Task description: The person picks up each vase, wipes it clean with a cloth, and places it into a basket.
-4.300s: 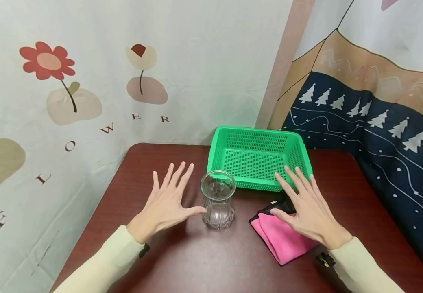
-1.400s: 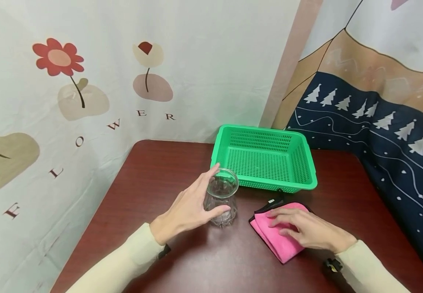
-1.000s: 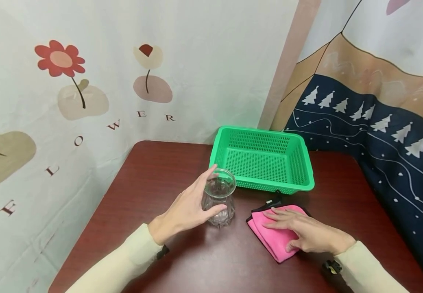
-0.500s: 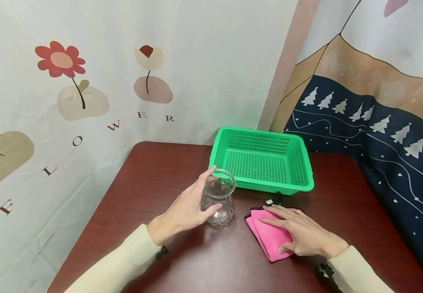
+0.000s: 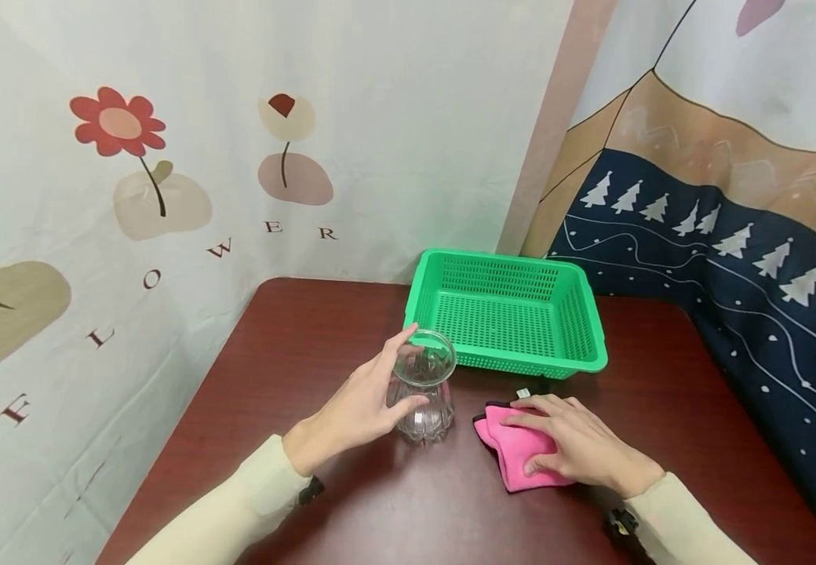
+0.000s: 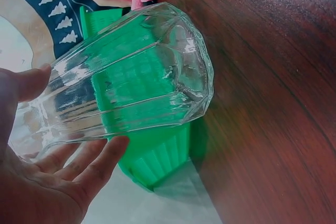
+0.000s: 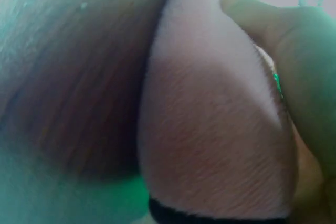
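A clear ribbed glass vase [image 5: 422, 392] stands upright on the dark red table [image 5: 295, 345]. My left hand [image 5: 382, 388] grips it from the left, thumb in front and fingers behind the neck. In the left wrist view the vase [image 6: 136, 77] fills the frame above my fingers [image 6: 94, 166]. To the right lies a bunched pink cloth [image 5: 510, 447] with a black edge. My right hand [image 5: 570, 447] lies on it, gathering it between thumb and curled fingers. The right wrist view shows the cloth [image 7: 210, 145] close up beside a finger [image 7: 310, 77].
An empty green plastic basket [image 5: 595, 345] stands behind the vase and cloth, near the far edge. Printed fabric walls close in the table at the back, left and right. A small white tag [image 5: 521, 391] lies between cloth and basket.
My left hand came from flat on the table to grip the vase. My right hand dropped onto the pink cloth and has drawn it together into a smaller bunch, shifting slightly left.
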Tool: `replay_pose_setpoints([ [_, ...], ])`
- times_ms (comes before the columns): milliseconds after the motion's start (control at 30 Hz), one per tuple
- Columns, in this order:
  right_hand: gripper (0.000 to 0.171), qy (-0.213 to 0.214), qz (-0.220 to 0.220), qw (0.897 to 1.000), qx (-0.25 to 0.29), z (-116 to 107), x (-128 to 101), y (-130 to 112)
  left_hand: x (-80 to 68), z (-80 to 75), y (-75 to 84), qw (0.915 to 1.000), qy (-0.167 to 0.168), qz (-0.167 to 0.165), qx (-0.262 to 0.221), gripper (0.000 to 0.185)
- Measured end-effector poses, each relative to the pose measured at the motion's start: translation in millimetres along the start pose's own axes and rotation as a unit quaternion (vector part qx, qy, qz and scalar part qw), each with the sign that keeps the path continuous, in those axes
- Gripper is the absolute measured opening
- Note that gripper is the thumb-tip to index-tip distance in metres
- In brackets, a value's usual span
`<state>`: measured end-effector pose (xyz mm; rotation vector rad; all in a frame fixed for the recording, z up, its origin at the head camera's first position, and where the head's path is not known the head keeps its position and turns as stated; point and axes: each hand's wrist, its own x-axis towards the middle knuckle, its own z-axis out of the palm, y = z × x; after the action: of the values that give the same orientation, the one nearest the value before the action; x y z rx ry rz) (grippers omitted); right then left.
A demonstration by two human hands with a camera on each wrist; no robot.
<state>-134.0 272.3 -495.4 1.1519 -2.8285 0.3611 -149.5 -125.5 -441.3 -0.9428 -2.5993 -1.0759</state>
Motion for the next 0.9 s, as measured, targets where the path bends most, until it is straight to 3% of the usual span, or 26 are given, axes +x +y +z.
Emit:
replay_pose_setpoints([
  [300, 0.043, 0.043, -0.008, 0.999, -0.018, 1.6, 5.6, 5.0, 3.2, -1.5, -1.4, 0.9998, -0.012, -0.008, -0.01, 0.113],
  [667, 0.045, 0.065, -0.008, 0.998, -0.019, -0.1, 4.1, 2.7, 3.3, -0.6, 2.3, 0.9999, -0.001, 0.008, -0.009, 0.115],
  [900, 0.043, 0.073, 0.011, 0.997, 0.014, -3.9, 8.2, 4.0, 3.3, 1.5, 0.1, 1.0, 0.006, 0.007, -0.002, 0.115],
])
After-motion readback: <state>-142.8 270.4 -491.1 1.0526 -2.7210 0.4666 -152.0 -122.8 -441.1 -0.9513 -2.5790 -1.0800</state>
